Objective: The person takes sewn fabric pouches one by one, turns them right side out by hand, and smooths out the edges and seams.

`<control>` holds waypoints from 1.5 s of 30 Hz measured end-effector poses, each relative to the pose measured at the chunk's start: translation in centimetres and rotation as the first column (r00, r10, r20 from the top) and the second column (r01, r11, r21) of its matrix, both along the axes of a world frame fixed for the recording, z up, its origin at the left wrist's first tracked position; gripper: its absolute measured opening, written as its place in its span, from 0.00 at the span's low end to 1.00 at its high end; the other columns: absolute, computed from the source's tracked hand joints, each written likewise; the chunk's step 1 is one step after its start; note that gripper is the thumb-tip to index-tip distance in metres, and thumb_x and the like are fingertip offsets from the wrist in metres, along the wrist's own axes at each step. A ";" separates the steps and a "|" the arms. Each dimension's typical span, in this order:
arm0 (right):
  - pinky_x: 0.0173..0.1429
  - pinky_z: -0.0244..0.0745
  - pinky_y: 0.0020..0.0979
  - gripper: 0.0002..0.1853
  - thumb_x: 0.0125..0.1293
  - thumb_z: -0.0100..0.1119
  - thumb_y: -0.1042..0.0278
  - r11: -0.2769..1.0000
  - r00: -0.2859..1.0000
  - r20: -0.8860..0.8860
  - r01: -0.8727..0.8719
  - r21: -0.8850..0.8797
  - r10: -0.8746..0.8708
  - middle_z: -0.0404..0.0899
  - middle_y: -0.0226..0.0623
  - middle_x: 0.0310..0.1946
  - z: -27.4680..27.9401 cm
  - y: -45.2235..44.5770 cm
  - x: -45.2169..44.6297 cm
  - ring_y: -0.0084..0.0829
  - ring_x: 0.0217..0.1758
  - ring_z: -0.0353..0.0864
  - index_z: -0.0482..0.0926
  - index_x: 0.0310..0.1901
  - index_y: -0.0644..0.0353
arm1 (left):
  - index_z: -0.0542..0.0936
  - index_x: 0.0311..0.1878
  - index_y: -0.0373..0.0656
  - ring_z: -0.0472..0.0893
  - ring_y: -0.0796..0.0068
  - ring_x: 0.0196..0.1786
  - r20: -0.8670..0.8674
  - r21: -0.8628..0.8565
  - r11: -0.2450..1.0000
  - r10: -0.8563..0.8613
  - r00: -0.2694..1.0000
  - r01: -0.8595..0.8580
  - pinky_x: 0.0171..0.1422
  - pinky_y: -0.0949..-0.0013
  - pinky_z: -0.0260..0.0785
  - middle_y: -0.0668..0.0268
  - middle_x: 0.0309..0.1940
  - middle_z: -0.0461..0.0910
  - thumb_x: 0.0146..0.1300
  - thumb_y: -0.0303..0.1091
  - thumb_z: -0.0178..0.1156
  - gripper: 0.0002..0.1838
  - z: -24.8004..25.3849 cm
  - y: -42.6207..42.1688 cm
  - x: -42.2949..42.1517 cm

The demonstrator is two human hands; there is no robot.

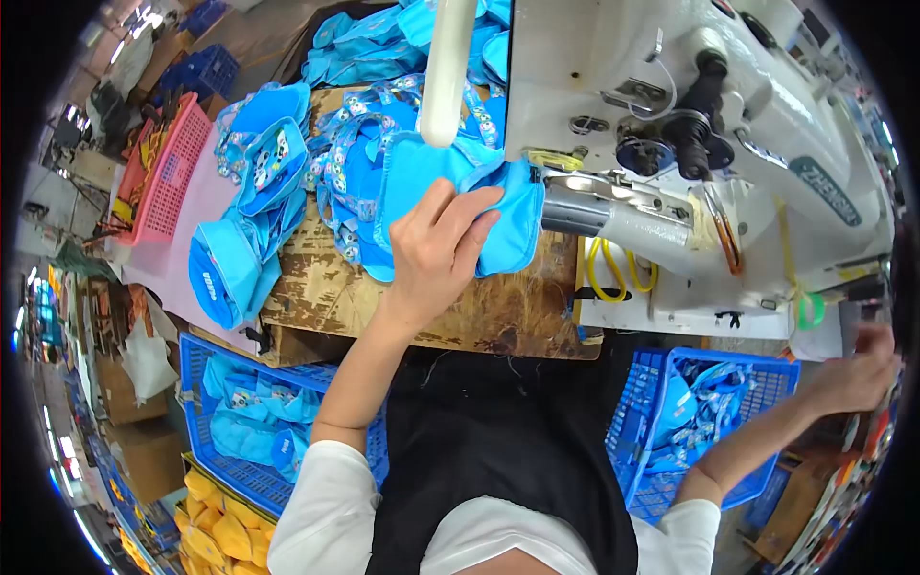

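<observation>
My left hand (436, 244) is closed on a light-blue fabric piece (510, 235), thumb and fingers pinching it near the middle. The piece's right edge lies against the tip of the sewing machine's narrow arm (613, 213). Under and behind it, a heap of blue sewn pieces with patterned straps (345, 182) covers part of the worn wooden table (402, 321). My right hand (862, 369) is raised at the far right, beside the machine's right end. It is blurred, its fingers are unclear, and I cannot tell whether it touches anything.
Blue panda-print pieces (273, 163) lie at the table's left, near a pink basket (172, 172). Blue crates stand below at left (196, 422) and right (661, 412), holding blue pieces. Yellow pieces (225, 537) fill a container at lower left. A white post (446, 77) hangs above the fabric.
</observation>
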State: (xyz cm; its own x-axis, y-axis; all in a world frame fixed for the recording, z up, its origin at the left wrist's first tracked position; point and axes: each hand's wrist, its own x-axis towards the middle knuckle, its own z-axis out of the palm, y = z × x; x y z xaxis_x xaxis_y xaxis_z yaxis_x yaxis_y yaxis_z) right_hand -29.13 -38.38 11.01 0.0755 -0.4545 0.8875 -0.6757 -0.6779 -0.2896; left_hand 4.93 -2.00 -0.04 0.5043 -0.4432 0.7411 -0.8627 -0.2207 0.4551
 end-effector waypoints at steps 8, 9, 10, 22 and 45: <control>0.25 0.66 0.28 0.06 0.69 0.62 0.69 0.284 0.515 0.162 -0.677 0.680 0.842 0.79 0.32 0.19 -10.5 22.6 23.0 0.26 0.19 0.70 0.81 0.36 0.63 | 0.85 0.45 0.43 0.64 0.74 0.22 0.047 0.011 0.999 -0.037 0.998 0.037 0.26 0.70 0.60 0.68 0.28 0.69 0.60 0.25 0.68 0.10 0.3 -0.1 0.3; 0.25 0.65 0.28 0.07 0.69 0.62 0.69 0.213 0.502 0.287 -0.723 0.657 0.816 0.77 0.32 0.19 -11.4 23.0 23.6 0.26 0.19 0.68 0.80 0.35 0.64 | 0.85 0.45 0.43 0.65 0.74 0.23 0.021 0.015 0.999 -0.035 0.999 0.035 0.26 0.70 0.60 0.68 0.29 0.70 0.61 0.25 0.68 0.09 0.3 0.0 0.2; 0.25 0.64 0.28 0.08 0.69 0.61 0.70 0.146 0.478 0.404 -0.767 0.625 0.780 0.76 0.32 0.19 -11.9 23.2 24.0 0.26 0.19 0.65 0.79 0.33 0.65 | 0.85 0.46 0.43 0.65 0.74 0.23 -0.006 0.015 0.999 -0.031 1.000 0.031 0.27 0.70 0.60 0.68 0.29 0.70 0.62 0.26 0.68 0.09 0.4 -0.1 0.1; 0.25 0.61 0.28 0.06 0.69 0.59 0.73 0.168 0.483 0.440 -0.795 0.584 0.757 0.71 0.32 0.18 -12.3 23.3 23.3 0.25 0.19 0.61 0.79 0.33 0.65 | 0.85 0.49 0.43 0.69 0.74 0.28 -0.394 0.057 0.993 0.120 0.911 -0.106 0.34 0.69 0.65 0.67 0.31 0.75 0.69 0.33 0.64 0.09 2.1 -0.3 -1.8; 0.34 0.66 0.24 0.05 0.68 0.59 0.77 0.068 0.359 0.446 -0.835 0.546 0.820 0.75 0.32 0.37 -10.5 21.6 21.3 0.24 0.29 0.69 0.80 0.43 0.62 | 0.85 0.48 0.43 0.76 0.70 0.41 -0.392 0.112 0.990 -0.036 0.919 0.087 0.43 0.69 0.70 0.66 0.42 0.77 0.59 0.23 0.68 0.13 3.0 -0.9 -2.0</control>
